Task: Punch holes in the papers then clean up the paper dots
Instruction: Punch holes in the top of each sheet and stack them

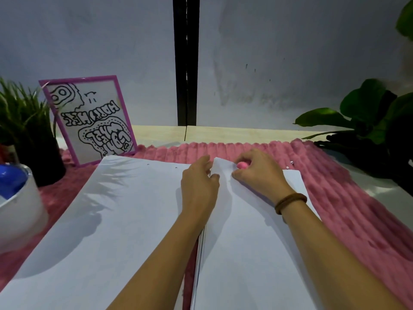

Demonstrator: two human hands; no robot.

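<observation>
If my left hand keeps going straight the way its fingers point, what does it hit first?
Probably the lifted paper corner, which the left hand seems to touch; beyond that, the pink ribbed mat. Depth is unclear.

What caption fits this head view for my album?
Left hand and right hand pinch a raised sheet atop the right stack.
</observation>
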